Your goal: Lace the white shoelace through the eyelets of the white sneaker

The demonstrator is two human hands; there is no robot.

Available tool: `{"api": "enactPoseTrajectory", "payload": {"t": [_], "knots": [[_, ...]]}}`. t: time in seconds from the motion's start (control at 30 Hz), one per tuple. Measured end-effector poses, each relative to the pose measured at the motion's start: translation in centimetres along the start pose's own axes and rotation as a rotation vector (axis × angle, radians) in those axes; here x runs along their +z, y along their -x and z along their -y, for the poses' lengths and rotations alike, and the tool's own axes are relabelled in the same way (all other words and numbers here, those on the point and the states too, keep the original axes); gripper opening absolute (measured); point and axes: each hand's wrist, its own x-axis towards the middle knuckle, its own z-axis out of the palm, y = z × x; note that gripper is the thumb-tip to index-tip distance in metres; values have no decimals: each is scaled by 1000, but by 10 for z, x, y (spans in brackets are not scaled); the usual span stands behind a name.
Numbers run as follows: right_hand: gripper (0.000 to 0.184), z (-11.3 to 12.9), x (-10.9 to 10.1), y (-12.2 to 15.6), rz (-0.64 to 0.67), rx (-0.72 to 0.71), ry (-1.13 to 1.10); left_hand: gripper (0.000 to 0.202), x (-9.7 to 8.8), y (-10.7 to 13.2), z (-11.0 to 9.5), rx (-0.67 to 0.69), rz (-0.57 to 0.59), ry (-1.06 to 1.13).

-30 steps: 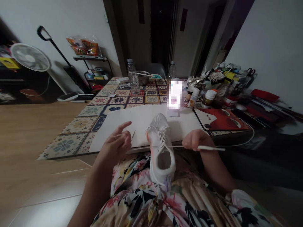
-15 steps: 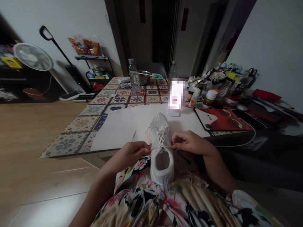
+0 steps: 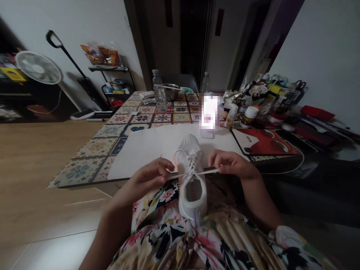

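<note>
A white sneaker (image 3: 192, 176) rests on my lap, its toe lying on the table edge and its opening facing me. My left hand (image 3: 150, 176) is closed, pinching the left end of the white shoelace (image 3: 208, 172) beside the shoe. To the right of the shoe my right hand (image 3: 232, 164) is closed on the other lace end. The lace runs taut across the top eyelets between both hands. A flowered dress (image 3: 180, 236) covers my lap below the shoe.
A white sheet (image 3: 152, 148) lies on the patterned table (image 3: 92, 150) under the shoe's toe. Farther back stand a blurred upright object (image 3: 209, 112), water bottles (image 3: 158, 92), a metal bowl and jars. A red mat (image 3: 264, 142) and clutter fill the right side; a fan (image 3: 38, 67) stands left.
Both hands came in to the shoe from wide apart, took the lace ends at the eyelets, and have now drawn them a little outward, pulling the lace taut.
</note>
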Motion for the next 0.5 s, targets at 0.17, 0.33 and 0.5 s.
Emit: {"api": "enactPoseTrajectory", "payload": {"t": [0.17, 0.33, 0.5], "knots": [[36, -10, 33, -10, -143, -4, -373, 30, 27, -1, 1, 41, -170, 272], [39, -14, 56, -18, -264, 46, -496, 32, 51, -7, 4, -2, -176, 427], [37, -17, 58, -24, -344, 87, -532, 32, 53, -10, 9, -83, -250, 403]]}}
